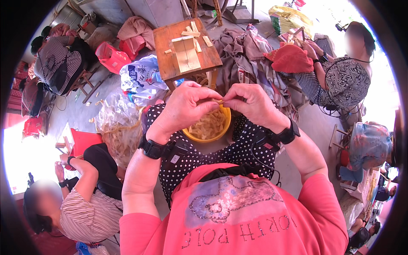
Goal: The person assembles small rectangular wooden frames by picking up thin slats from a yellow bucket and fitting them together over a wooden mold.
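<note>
My left hand [190,103] and my right hand [250,102] meet over my lap, thumbs and fingertips closed in a pinch. Between them is a small yellowish strip [219,102], mostly covered by the fingers; its exact kind cannot be made out. Below the hands, between my knees, a yellow tub [228,123] holds many pale, flat, curled strips [207,126]. In front of me stands a small wooden table [163,42]. On it lie a pale wooden board [187,59] with an upright piece at its far end and several loose pale strips [194,26].
Crumpled cloth [229,51] is heaped right of the table. White and blue plastic bags [140,78] and a clear bag [117,110] lie to the left. Co-workers sit close by: one in stripes [91,208] at lower left, another in a patterned top [346,78] at right.
</note>
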Demonstrator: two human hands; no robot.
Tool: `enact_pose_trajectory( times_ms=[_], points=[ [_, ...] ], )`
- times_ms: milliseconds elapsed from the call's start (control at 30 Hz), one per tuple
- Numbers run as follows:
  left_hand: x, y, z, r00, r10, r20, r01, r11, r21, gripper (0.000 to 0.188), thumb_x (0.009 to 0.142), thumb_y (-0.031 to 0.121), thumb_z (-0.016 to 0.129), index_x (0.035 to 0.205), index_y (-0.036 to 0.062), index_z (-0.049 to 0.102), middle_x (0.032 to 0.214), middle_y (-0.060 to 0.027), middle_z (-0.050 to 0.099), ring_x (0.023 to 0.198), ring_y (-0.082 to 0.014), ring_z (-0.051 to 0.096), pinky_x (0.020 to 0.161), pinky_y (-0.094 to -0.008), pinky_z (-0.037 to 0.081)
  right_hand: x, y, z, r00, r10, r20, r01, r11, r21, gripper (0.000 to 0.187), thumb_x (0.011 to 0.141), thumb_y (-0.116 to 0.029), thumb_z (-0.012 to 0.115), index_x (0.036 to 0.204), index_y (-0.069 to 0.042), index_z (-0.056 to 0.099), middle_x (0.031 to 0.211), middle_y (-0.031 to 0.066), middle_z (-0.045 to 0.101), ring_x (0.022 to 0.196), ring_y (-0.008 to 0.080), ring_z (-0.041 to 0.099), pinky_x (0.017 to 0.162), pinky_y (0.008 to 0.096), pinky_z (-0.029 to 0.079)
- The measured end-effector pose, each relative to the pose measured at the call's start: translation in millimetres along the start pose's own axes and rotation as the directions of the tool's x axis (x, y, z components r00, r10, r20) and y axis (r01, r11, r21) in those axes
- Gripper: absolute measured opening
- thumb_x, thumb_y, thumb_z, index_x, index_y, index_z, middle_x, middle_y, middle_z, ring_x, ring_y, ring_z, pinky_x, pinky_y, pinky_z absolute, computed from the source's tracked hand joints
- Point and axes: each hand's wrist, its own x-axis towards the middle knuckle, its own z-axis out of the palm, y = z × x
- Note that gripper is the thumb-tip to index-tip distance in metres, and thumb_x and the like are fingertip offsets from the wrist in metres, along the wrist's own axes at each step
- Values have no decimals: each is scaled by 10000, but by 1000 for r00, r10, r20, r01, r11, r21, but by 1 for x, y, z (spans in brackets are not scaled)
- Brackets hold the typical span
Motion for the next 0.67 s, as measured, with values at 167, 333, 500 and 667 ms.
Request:
enact_pose_trajectory(
  times_ms=[167,333,500,667],
  points=[
    [-13,-8,45,946,-318,55,304,820,-485,261,1213,70,851,1455,-2,918,1212,-96,945,1145,-192,909,1076,-330,699,-15,13,-6,998,48,-42,-48,999,1,90,1120,-78,922,1170,-13,885,1021,137,891,908,234,878,843,378,660],
    [-40,-100,159,729,-679,83,410,336,-848,281,1277,150,780,1487,-18,863,1275,-94,955,1093,-188,920,1016,-339,705,-15,100,-65,924,383,19,-370,878,303,289,1255,-120,765,1502,15,830,1116,80,916,912,136,858,870,303,706],
    [-80,-263,261,437,-859,268,537,10,-844,349,1340,185,652,1638,18,723,1416,-114,900,1167,-247,919,952,-366,715,1,224,-171,842,539,-29,-514,817,261,313,1282,-169,761,1525,15,835,1090,78,898,846,111,822,786,272,675],
    [-32,-374,347,333,-886,321,555,-91,-827,354,1332,144,633,1658,18,694,1491,-128,854,1166,-277,893,957,-397,733,8,391,-219,768,640,-9,-620,747,240,292,1261,-167,791,1481,14,856,1065,72,885,812,113,794,752,275,644]
  ],
)
